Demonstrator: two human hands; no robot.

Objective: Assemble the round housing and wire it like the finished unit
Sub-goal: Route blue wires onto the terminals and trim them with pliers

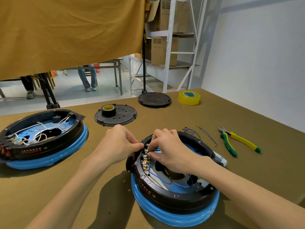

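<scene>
A round black housing [181, 198] on a blue base sits in front of me on the table, with blue wires [162, 179] running across its inside. Brass terminals [145, 160] line its left inner wall. My left hand [118, 142] grips the housing's left rim at the terminal block. My right hand [170, 149] reaches over the rim, its thumb and fingers pinching at a terminal there. The finished unit [42, 139], a like housing with white wires, lies at the left.
Loose blue wires [200, 133] and green-yellow pliers [237, 141] lie to the right. A black cover plate [123, 119] carrying a black tape roll [108, 109], a second round plate [154, 99] and a clear-yellow tape roll [189, 97] sit farther back. Shelving stands behind the table.
</scene>
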